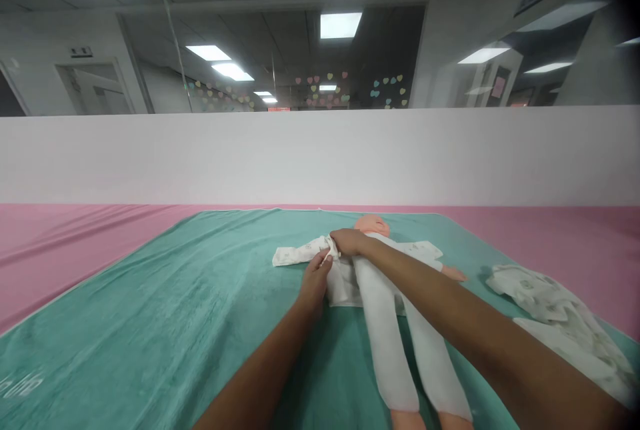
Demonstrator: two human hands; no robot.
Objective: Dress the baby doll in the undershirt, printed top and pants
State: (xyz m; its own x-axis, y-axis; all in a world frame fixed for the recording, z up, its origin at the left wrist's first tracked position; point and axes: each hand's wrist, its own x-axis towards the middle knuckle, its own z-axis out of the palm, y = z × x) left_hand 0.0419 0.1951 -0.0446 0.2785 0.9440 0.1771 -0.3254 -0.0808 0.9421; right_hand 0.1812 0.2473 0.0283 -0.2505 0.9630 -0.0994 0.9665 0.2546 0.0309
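Observation:
A baby doll (373, 224) in white leggings (380, 330) lies on its back on a green towel sheet (190, 310), head away from me. Under its body a small white printed baby shirt (345, 287) is spread, one sleeve stretched out to the left. My left hand (316, 277) pinches the shirt near the base of that sleeve. Just above it, my right hand (349, 242) is closed on the same sleeve, its arm crossing over the doll. One doll hand (454, 273) sticks out to the right; the doll's other hand is hidden.
On the right lies a crumpled pile of white printed baby clothes (555, 303). Pink cloth (560, 237) borders the green sheet. A low white wall (320, 157) stands behind, with dark glass above it.

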